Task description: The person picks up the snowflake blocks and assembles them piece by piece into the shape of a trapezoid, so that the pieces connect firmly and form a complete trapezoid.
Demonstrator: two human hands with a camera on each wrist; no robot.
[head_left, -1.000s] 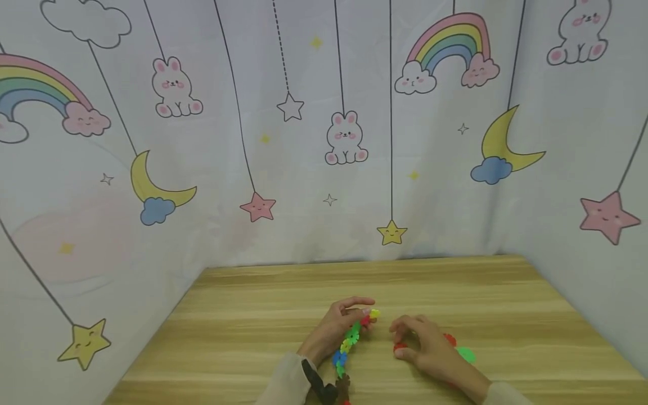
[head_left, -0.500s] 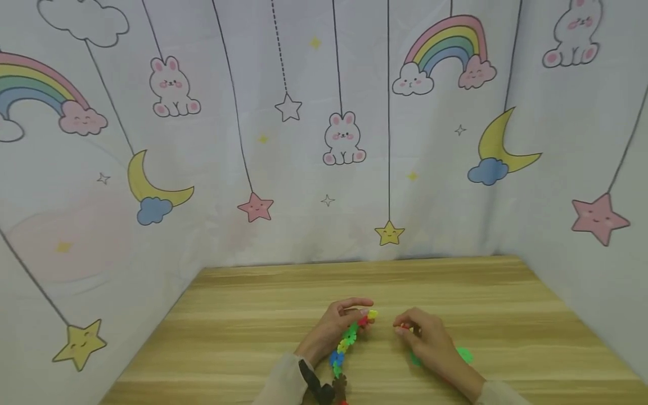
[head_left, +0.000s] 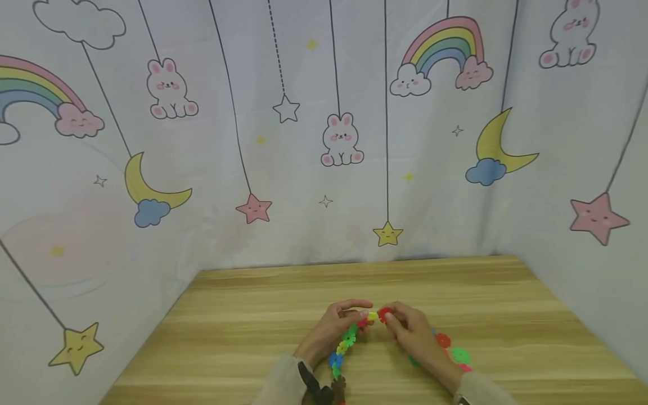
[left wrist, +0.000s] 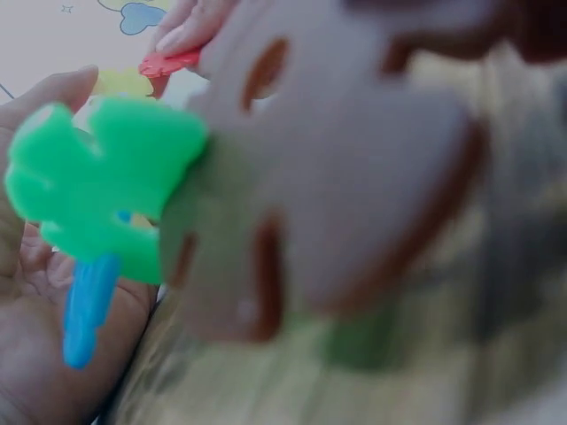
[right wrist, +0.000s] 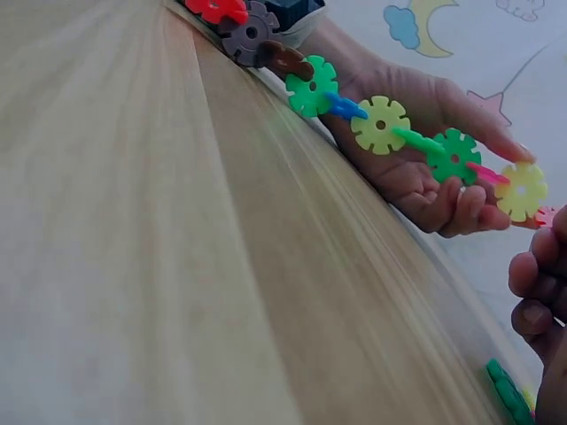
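Now, by the left hand [head_left: 329, 328], the flower-disc chain [head_left: 349, 336] is pinched near its yellow end [head_left: 372, 316] above the table [head_left: 248, 320]; just beside that end, a red disc [head_left: 383, 315] is gripped by the right hand [head_left: 419, 338]. Joining seems underway: the two must be aligned, then pressed.

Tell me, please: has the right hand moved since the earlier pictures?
Yes. Against the central yellow star in the head view, the right hand has moved leftward, closer to the left hand.
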